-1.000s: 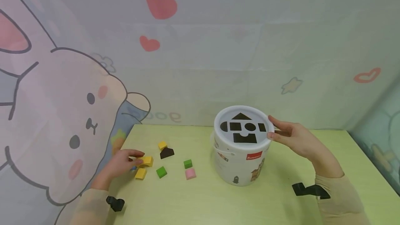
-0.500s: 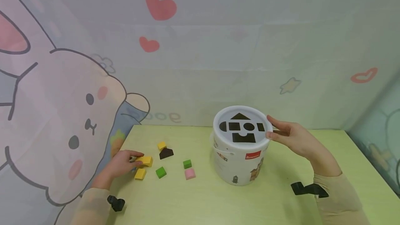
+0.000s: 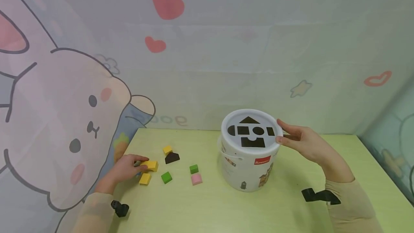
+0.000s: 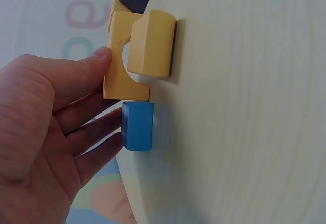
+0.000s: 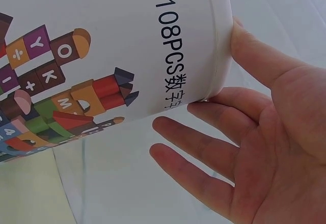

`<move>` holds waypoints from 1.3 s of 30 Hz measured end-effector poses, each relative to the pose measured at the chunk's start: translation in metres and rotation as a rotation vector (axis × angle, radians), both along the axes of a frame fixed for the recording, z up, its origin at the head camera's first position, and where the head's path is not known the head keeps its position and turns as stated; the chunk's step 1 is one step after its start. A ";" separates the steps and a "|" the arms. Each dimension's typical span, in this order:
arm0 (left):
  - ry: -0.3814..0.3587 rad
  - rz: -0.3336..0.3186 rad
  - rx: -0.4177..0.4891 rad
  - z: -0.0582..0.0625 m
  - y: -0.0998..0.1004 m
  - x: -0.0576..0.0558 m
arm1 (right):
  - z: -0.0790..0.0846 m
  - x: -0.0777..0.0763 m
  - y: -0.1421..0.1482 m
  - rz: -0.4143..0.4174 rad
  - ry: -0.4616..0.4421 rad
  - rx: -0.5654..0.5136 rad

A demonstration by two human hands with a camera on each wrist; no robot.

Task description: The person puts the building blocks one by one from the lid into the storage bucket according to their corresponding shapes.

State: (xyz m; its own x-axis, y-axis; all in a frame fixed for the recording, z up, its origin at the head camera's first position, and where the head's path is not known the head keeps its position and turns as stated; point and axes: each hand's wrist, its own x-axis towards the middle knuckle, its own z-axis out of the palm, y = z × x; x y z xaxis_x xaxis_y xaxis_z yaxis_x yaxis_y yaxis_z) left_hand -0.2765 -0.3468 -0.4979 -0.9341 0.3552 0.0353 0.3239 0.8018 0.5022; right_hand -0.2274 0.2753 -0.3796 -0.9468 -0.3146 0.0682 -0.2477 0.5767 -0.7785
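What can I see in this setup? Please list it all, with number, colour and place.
backdrop: count unclear, pale, behind everything
rabbit print: 1, whitish, backdrop's left
hearts: 3, reddish, on backdrop
star: 1, beige, on backdrop
table: 1, yellow-green, below
bucket: 1, white, mid-table
lid: 1, white with dark shapes, on bucket
arch: 1, yellow, table's left
yellow blocks: 2, near arch
dark block: 1, beside one yellow block
green blocks: 2, between arch and bucket
pink block: 1, beside one green block
blue block: 1, by arch
wrist devices: 2, black, at wrists
sleeves: 2, beige, on forearms
left hand: 1, bare, pinching arch
right hand: 1, bare, at lid's rim
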 end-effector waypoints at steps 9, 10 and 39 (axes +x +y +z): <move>-0.003 0.024 0.020 0.000 0.002 -0.004 | 0.001 0.001 0.000 0.001 -0.011 -0.017; -0.003 0.023 0.022 -0.001 0.002 -0.004 | 0.001 0.002 0.000 0.000 -0.014 -0.019; 0.059 0.016 0.030 -0.005 0.006 -0.001 | -0.001 0.002 -0.002 0.002 -0.003 -0.022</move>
State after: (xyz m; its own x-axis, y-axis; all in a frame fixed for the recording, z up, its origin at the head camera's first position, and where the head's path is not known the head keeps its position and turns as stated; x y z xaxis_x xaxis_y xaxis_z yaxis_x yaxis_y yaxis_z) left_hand -0.2780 -0.3410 -0.5031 -0.9356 0.3384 0.1006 0.3409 0.7921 0.5063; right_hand -0.2253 0.2730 -0.3810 -0.9464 -0.3148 0.0721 -0.2463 0.5592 -0.7916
